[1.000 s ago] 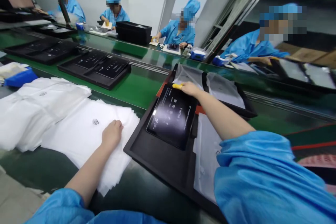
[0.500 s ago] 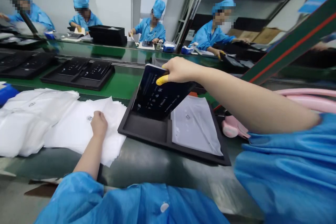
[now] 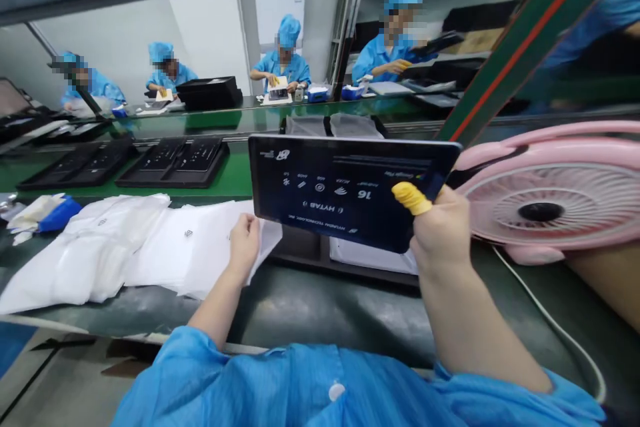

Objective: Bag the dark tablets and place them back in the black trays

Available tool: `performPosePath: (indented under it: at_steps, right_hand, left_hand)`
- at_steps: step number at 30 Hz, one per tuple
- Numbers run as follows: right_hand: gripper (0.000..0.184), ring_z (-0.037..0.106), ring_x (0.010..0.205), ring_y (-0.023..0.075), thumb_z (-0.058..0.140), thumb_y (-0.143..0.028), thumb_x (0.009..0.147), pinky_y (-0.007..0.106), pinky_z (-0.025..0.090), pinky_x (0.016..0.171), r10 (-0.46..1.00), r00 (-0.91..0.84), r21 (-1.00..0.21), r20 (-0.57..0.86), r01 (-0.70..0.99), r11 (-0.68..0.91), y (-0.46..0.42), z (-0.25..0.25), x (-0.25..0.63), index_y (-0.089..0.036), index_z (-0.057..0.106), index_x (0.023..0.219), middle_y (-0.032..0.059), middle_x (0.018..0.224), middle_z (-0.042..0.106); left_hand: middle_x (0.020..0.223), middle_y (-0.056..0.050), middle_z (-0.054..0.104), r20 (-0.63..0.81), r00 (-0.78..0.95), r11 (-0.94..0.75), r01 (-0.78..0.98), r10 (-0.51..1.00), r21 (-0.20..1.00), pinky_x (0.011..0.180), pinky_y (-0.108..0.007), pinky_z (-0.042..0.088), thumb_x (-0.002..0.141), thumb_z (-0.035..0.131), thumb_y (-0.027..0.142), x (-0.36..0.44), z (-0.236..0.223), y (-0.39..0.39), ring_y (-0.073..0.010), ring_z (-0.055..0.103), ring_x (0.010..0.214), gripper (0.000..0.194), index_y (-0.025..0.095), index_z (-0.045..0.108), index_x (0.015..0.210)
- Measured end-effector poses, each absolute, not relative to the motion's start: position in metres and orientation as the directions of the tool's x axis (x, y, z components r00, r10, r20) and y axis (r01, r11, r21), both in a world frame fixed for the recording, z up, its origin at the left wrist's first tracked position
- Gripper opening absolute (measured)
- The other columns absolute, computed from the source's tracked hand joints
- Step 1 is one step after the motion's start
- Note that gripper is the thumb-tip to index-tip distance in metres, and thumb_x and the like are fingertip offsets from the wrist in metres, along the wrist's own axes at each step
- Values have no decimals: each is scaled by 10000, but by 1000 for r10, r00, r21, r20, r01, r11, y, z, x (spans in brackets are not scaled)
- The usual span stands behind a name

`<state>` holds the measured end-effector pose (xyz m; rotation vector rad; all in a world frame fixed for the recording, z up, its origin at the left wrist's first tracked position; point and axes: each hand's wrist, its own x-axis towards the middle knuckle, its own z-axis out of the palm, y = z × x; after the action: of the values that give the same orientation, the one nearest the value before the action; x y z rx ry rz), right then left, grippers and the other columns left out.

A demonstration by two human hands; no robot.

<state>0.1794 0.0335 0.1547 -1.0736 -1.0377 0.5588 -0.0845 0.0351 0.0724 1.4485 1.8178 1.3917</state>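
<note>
1 tablet now out of tray | right hand pinching its end | left hand pinching bag

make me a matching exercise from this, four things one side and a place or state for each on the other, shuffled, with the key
Column one
1. tablet
2. left hand
3. right hand
4. pink fan

Column two
a. has a yellow finger cover
b. stands at the far right
c. held up, partly hiding the nearest black tray
d. at the edge of the white sheets

Pairs: 1-c, 2-d, 3-a, 4-b
</note>
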Motion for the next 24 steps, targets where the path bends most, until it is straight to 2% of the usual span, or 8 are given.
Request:
performPosePath:
  at_steps: [3,5,7,10,13,16,19,24]
  right_hand:
    - [377,593,781,246,663,-525,593,387,483,698,850,372,-926,372,208,314,20,135,173,-202,631,783,47,784,644]
    - [391,581,693,229,657,-556,568,361,479,640,881,341,-935,330,249,254,15,122,168,-194,629,713,46,693,632]
    - [387,551,597,203,646,-572,554,336,462,572,908,294,-940,299,254,227,11,111,161,-194,614,634,31,595,599]
    - [354,511,523,170,641,-561,556,308,437,518,935,187,-935,302,246,254,6,99,150,-210,605,578,10,532,566]
    - [316,494,501,154,641,-535,574,295,426,504,936,110,-925,335,227,305,4,92,142,-221,607,562,5,518,551]
    - [313,502,513,158,653,-521,564,298,432,518,944,115,-943,309,168,289,11,83,137,-213,603,566,8,527,551]
    - [360,548,610,190,665,-529,537,325,459,588,953,232,-981,194,40,190,28,70,137,-195,620,663,28,627,611]
    - [423,563,674,204,665,-528,532,350,474,639,913,406,-976,28,-186,113,52,55,140,-174,596,752,49,729,640]
  left_hand:
    - [539,52,427,27,-405,66,214,914,975,568,-225,363,743,460,259,-72,56,36,-98,429,539,164,193,418,599]
    - [529,52,419,-58,-424,109,97,904,989,562,-227,373,736,457,265,-74,52,41,-94,427,521,187,196,382,579]
    - [539,48,425,-64,-432,84,26,900,996,573,-236,392,744,422,270,-81,57,49,-96,446,521,183,204,347,591]
    - [568,42,416,53,-495,-61,-1,868,998,589,-241,404,748,386,270,-95,85,62,-97,455,534,156,215,314,621]
    - [580,37,396,298,-497,-199,243,815,949,559,-229,376,746,413,290,-94,121,59,-99,419,535,144,214,351,641]
    - [618,18,447,489,-204,-305,567,848,765,597,-238,374,767,435,290,-74,143,40,-115,445,600,140,203,425,657]
    - [628,9,474,486,30,-361,710,873,604,614,-247,372,813,391,268,-56,139,18,-120,455,609,177,202,425,652]
    - [599,8,487,383,80,-301,772,920,560,576,-247,373,817,367,238,-54,102,7,-126,468,574,184,207,420,643]
